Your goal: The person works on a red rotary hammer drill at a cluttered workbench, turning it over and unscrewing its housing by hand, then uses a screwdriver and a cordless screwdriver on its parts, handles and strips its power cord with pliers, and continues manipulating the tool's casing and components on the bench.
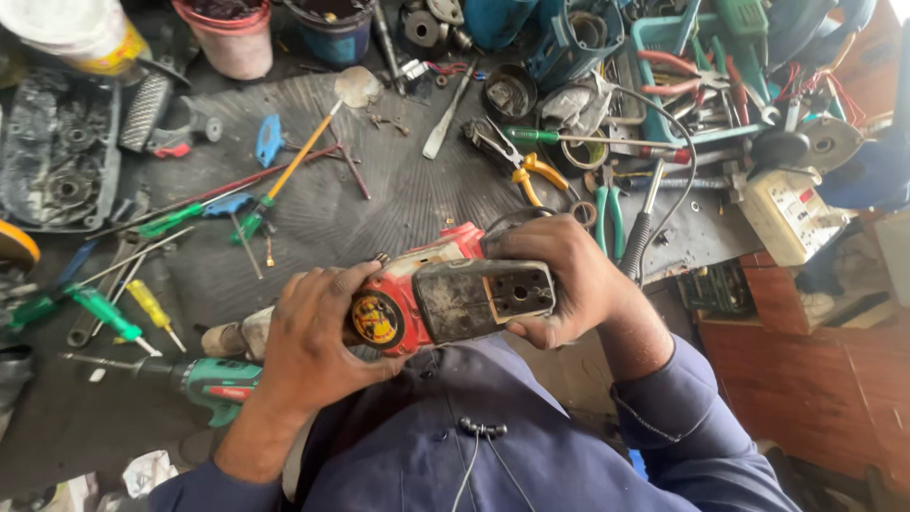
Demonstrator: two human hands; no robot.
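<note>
I hold a red and grey power tool (445,294) against my lap, its dirty grey side plate facing up. My left hand (313,341) wraps around the front part of its body, beside a round yellow and black sticker (376,319). My right hand (559,280) grips the rear end of the tool, fingers curled over the grey plate. A black cable (654,190) runs from behind my right hand up across the bench.
A dark ribbed mat (379,190) covers the cluttered bench. Green and yellow screwdrivers (114,313) and a green drill (204,379) lie at left. Yellow-handled pliers (526,171), a blue tray of tools (692,85), buckets (237,38) and a white meter (787,213) are farther off.
</note>
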